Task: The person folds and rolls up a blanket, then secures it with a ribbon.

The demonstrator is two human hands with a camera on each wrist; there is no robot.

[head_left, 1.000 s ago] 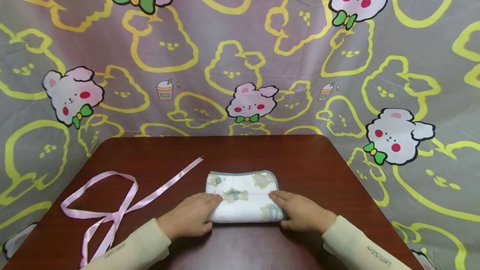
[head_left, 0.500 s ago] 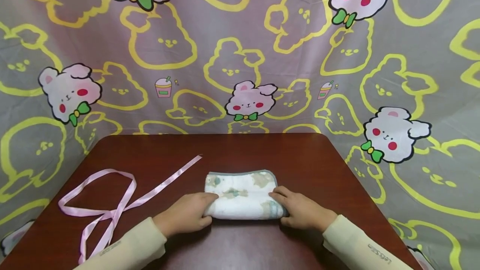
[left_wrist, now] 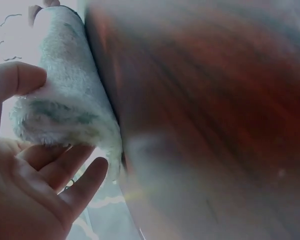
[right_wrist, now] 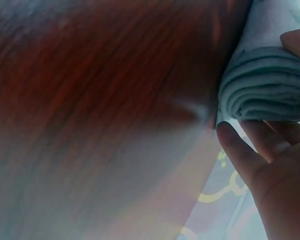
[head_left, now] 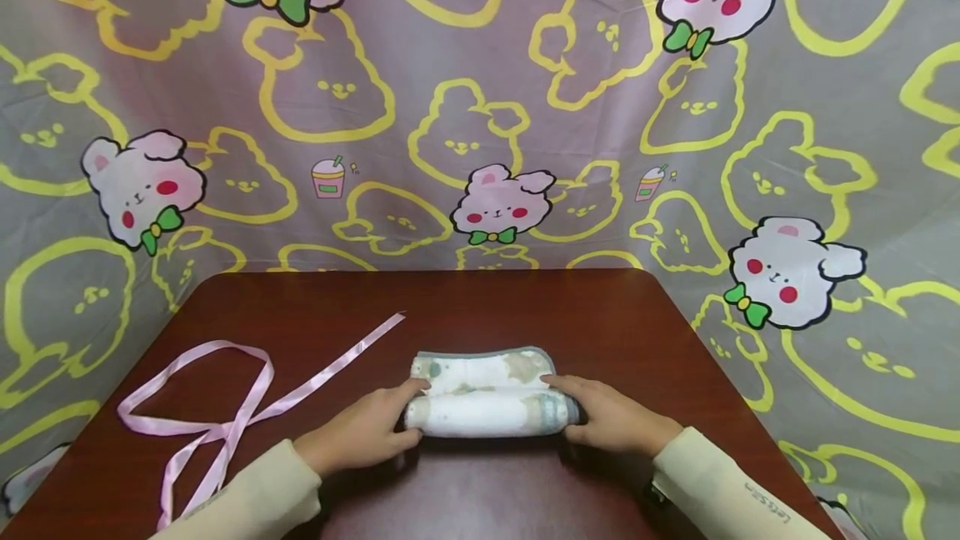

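A fluffy white towel (head_left: 491, 413) with beige bear prints and a grey edge lies partly rolled in the middle of the table; its far strip is flat. My left hand (head_left: 367, 429) holds the roll's left end, thumb at the near side and fingers over the far side. At the right end, my right hand (head_left: 626, 421) grips the roll the same way. The right wrist view shows the towel's coiled layers (right_wrist: 270, 102) end-on, between thumb and fingers. In the left wrist view, the towel (left_wrist: 70, 65) sits between the left thumb (left_wrist: 22, 78) and fingers.
A long pink satin ribbon (head_left: 255, 407) lies looped on the left of the dark red-brown table (head_left: 600, 315). A patterned curtain (head_left: 480, 132) with cartoon rabbits surrounds the table's back and sides.
The towel's near part has turned over away from me into a thicker roll, leaving a shorter flat strip beyond. Both hands have shifted slightly outward to the roll's ends. The ribbon lies unchanged.
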